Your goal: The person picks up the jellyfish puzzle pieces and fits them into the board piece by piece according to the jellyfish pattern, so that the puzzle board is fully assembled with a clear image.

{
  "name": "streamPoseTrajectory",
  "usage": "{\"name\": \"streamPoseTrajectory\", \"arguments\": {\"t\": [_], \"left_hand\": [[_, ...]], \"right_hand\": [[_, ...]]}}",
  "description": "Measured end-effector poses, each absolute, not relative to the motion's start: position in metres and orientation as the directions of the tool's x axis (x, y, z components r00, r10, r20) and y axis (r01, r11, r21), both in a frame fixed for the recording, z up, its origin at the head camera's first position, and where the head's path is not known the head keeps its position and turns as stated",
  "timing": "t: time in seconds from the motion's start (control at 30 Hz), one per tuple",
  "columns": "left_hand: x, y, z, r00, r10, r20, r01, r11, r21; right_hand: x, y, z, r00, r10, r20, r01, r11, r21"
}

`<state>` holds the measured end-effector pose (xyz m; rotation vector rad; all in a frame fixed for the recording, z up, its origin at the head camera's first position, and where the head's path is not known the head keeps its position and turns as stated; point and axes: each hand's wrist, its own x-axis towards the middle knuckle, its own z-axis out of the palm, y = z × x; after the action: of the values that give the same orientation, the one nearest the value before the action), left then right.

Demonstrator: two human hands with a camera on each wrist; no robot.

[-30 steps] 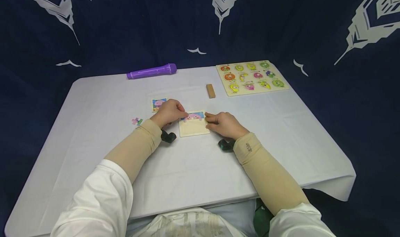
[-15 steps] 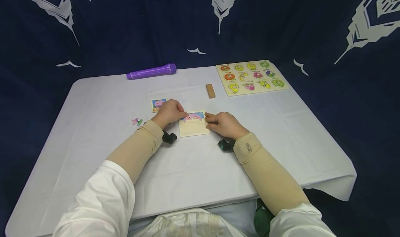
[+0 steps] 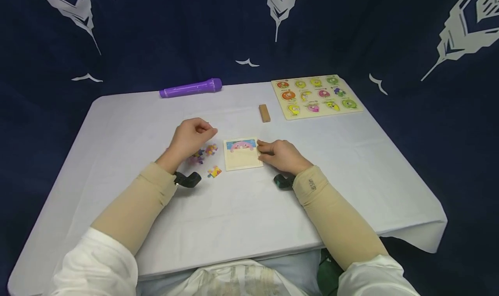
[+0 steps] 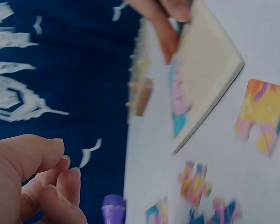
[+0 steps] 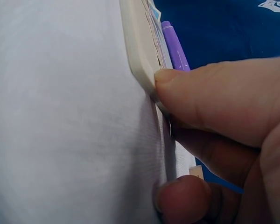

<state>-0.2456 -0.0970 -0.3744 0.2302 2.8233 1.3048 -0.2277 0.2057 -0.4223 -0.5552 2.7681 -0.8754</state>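
A small wooden puzzle tray (image 3: 243,159) lies at mid-table. Along its far edge sits a strip of pink and blue picture, and the rest of its face is bare. My right hand (image 3: 283,156) pinches the tray's right edge; the right wrist view shows the thumb (image 5: 191,95) on its rim. My left hand (image 3: 189,140) hovers left of the tray with loosely curled fingers, and nothing shows between them. Below it lie colourful jigsaw pieces (image 3: 198,156), with a yellow piece (image 3: 214,171) nearer me. A picture card (image 4: 157,213) shows partly in the left wrist view.
A purple stick-shaped thing with a wider head (image 3: 191,88) lies at the table's far edge. A brown wooden block (image 3: 264,113) and a board of fruit pictures (image 3: 317,97) lie at the back right. A dark patterned curtain (image 3: 175,31) hangs behind.
My left hand has left the tray's picture strip and moved left, above the loose pieces. Several pieces near the tray now show, while the picture card is covered. My right hand keeps its place.
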Motion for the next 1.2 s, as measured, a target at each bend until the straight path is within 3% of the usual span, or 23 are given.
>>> {"name": "streamPoseTrajectory", "arguments": {"t": [0.23, 0.53, 0.9, 1.2], "left_hand": [[-0.210, -0.158, -0.371, -0.996, 0.001, 0.091, 0.075, 0.573, 0.816], [-0.198, -0.181, -0.419, -0.988, -0.141, 0.060, -0.001, 0.398, 0.917], [-0.191, -0.187, -0.433, -0.986, -0.099, 0.135, 0.065, 0.517, 0.854], [-0.197, -0.200, -0.430, -0.915, -0.346, 0.205, 0.016, 0.479, 0.878]], "right_hand": [[-0.228, 0.205, -0.420, -0.911, -0.407, -0.063, -0.298, 0.758, -0.580], [-0.226, 0.210, -0.420, -0.919, -0.391, -0.057, -0.283, 0.753, -0.593], [-0.226, 0.201, -0.426, -0.913, -0.406, -0.041, -0.303, 0.742, -0.598], [-0.226, 0.202, -0.422, -0.917, -0.394, -0.063, -0.281, 0.750, -0.598]]}}
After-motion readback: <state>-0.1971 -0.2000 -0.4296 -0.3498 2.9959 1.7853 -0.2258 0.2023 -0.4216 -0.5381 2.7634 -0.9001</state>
